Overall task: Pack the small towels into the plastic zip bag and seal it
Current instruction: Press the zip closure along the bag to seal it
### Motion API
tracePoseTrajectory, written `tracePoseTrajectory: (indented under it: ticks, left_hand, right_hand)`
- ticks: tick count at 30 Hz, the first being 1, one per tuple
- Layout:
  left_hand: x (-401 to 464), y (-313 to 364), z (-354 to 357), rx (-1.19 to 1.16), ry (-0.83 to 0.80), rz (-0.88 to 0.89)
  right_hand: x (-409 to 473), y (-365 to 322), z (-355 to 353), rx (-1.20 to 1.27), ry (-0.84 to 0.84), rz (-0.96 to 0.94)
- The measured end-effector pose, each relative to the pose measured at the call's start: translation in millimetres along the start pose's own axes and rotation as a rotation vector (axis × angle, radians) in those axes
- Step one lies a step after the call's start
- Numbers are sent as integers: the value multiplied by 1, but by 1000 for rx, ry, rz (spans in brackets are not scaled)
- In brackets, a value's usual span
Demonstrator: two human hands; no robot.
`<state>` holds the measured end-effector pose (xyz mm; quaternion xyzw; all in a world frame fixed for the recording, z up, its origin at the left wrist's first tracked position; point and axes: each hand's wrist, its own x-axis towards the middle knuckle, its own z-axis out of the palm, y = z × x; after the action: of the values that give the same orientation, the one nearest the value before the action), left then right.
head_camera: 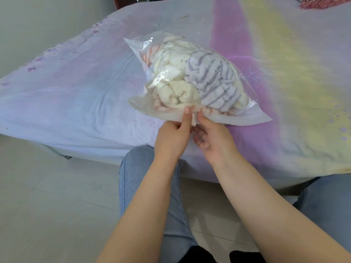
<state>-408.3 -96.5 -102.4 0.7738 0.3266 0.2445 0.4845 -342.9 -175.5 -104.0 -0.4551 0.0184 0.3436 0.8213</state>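
A clear plastic zip bag lies on the bed, stuffed with small towels. Inside it a white towel with grey stripes fills the right half, and a cream towel with some pink-orange stripes fills the left. The bag's mouth edge faces me. My left hand pinches that edge near its middle, thumb on top. Right beside it, my right hand pinches the same edge, palm turned up beneath the plastic. I cannot tell whether the zip strip is closed.
The bed wears a pastel sheet in lilac, pink and yellow, and its near edge runs just behind my wrists. A red patterned cloth lies at the far right corner. My knees in blue jeans sit over a pale tiled floor.
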Motion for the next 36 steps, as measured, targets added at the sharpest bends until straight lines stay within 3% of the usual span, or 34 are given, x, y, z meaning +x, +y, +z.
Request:
tracePoseTrajectory:
  ticks: [4,7,9,14,17,19,20,22,25,29,36]
  left_hand:
    - [1,9,-15,-123,49,25]
    - [8,15,-28,-470,189,-120]
    - [14,12,-45,-583,252,-121]
    - [11,-3,-61,-853,7,-76]
    - [6,-12,-53,-995,49,-86]
    - [1,-14,-34,-942,191,-112]
    - [-4,-13,-21,-795,248,-130]
    - [-17,-12,9,-421,153,-56]
    - [-25,-10,39,-244,-14,65]
    - [-13,-3,43,-245,-27,113]
    - [-9,4,41,-519,292,-20]
  right_hand:
    - [1,2,-4,-75,-23,-101]
    - [1,3,-8,-89,0,-131]
    - [1,3,-13,-56,-7,-130]
    - [4,-2,-21,131,-81,-21]
    - [4,3,-23,118,-96,-2]
    - [6,6,-25,109,-80,-33]
    - [7,6,-25,106,-71,-47]
    - [7,7,-24,90,-85,-75]
    - [6,11,-25,62,-117,-118]
    - [3,7,-29,45,-107,-138]
    - [8,-10,-27,121,-94,-20]
